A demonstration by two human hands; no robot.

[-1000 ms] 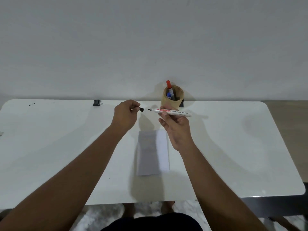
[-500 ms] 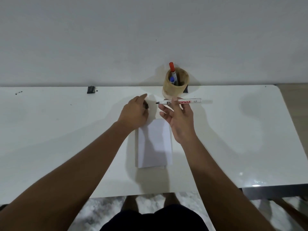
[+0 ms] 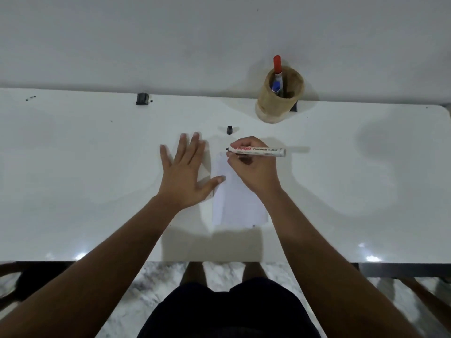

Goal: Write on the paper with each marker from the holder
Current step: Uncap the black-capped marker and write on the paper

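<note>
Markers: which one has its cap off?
The white permanent marker in the right hand; its black tip is bare. The red-capped and blue-capped markers in the holder are capped.

Paper (image 3: 238,206): white, flat on table, upright rectangle.
Marker (image 3: 258,151): white, uncapped, horizontal, tip left, above paper's top.
Cap (image 3: 229,130): black, beside.
Holder (image 3: 280,98): tan cylinder, two markers inside.

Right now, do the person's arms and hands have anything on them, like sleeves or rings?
No. Both arms are bare from the bottom of the picture to the wrists, with no sleeves showing. The left hand and right hand show no gloves, rings, watch or bracelet.
</note>
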